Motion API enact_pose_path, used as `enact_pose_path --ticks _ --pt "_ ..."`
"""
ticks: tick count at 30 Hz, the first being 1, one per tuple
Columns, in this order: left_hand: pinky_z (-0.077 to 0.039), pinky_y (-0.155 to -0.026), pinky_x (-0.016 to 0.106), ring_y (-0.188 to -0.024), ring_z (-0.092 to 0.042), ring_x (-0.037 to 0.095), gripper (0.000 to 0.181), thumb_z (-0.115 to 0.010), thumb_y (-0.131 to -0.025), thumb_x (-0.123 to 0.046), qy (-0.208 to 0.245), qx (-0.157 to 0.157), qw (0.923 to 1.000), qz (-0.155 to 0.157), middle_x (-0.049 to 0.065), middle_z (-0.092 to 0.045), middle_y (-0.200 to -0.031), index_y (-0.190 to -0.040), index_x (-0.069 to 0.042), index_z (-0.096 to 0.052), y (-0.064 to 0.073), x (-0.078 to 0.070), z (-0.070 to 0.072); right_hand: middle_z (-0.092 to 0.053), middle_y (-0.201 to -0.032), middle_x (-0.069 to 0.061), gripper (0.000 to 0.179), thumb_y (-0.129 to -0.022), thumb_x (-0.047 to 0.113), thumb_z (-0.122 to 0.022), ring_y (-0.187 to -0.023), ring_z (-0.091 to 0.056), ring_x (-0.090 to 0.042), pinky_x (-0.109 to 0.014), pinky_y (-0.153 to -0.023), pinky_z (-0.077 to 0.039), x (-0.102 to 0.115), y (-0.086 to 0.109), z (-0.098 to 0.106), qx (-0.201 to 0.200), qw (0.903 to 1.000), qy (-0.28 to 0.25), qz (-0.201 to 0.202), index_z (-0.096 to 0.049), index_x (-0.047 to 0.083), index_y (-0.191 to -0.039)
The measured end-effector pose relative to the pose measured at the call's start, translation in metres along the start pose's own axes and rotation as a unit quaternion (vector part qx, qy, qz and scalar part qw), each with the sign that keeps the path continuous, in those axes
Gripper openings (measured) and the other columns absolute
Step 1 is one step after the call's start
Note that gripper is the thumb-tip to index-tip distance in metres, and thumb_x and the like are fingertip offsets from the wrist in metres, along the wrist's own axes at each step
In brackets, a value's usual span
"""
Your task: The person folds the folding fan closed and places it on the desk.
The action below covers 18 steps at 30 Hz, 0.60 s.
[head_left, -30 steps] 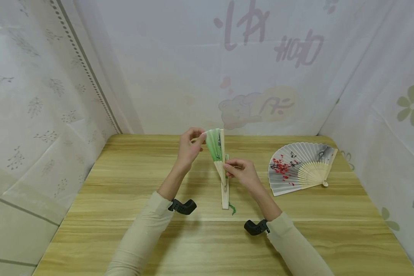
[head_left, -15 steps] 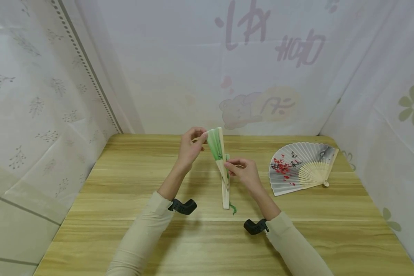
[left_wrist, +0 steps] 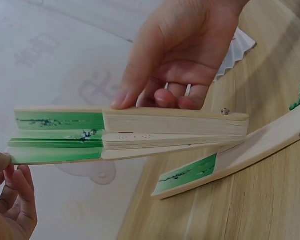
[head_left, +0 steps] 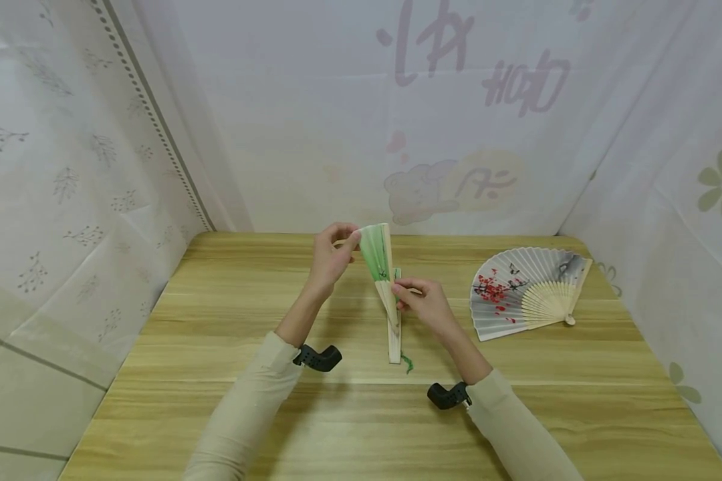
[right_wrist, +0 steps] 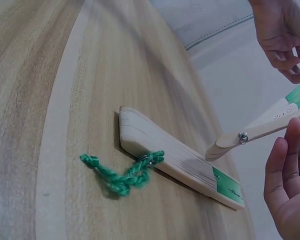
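A partly spread green folding fan (head_left: 373, 250) with pale wooden ribs is held up off the table. My left hand (head_left: 332, 259) pinches its outer corner between thumb and fingers. My right hand (head_left: 424, 299) pinches the fan's other outer rib, as the left wrist view also shows. Beneath it, a second green folding fan (right_wrist: 175, 162) lies folded on the table, a green braided cord (right_wrist: 121, 177) at its end. Seen from the left wrist, the raised fan's folds (left_wrist: 55, 135) lie in bunched layers with gaps between them.
To the right on the wooden table (head_left: 247, 414) lies a spread grey-white folding fan (head_left: 499, 287) with red blossoms. White printed curtains (head_left: 289, 120) hang behind the table and along both sides.
The raised green fan has turned and shifted slightly, so less of its dark print shows. Both hands keep their pinch and stay in nearly the same places.
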<state>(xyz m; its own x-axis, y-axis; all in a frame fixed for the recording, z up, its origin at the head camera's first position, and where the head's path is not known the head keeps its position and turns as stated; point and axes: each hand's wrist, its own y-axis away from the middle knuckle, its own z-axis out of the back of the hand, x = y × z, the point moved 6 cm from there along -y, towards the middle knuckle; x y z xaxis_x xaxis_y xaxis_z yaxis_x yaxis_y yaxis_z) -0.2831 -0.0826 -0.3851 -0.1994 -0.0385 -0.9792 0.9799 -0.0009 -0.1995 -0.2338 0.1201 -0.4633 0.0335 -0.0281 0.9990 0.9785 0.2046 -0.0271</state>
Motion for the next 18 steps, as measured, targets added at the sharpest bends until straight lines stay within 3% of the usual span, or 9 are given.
enact_pose_path --ticks 12,18 --pt "-0.055 -0.068 0.042 -0.078 -0.067 0.023 0.013 -0.065 -0.1 -0.005 -0.013 -0.017 0.9997 0.009 0.011 -0.064 -0.095 -0.109 0.003 -0.069 -0.0049 0.0059 -0.0008 -0.068 -0.111 -0.016 0.026 -0.099 0.012 -0.069 -0.083 -0.067 -0.029 -0.051 -0.082 -0.057 0.0036 0.0032 0.0005 -0.005 0.9999 0.014 0.001 -0.071 -0.007 -0.117" --pt "-0.054 -0.066 0.032 -0.079 -0.067 0.021 0.014 -0.063 -0.101 -0.005 -0.008 -0.008 0.9998 0.018 0.013 -0.066 -0.096 -0.111 0.003 -0.069 -0.0046 0.0057 -0.0065 -0.069 -0.107 -0.016 0.026 -0.099 0.011 -0.069 -0.082 -0.067 -0.029 -0.05 -0.08 -0.057 0.0049 0.0032 -0.0013 -0.006 0.9999 0.015 0.005 -0.07 -0.008 -0.117"
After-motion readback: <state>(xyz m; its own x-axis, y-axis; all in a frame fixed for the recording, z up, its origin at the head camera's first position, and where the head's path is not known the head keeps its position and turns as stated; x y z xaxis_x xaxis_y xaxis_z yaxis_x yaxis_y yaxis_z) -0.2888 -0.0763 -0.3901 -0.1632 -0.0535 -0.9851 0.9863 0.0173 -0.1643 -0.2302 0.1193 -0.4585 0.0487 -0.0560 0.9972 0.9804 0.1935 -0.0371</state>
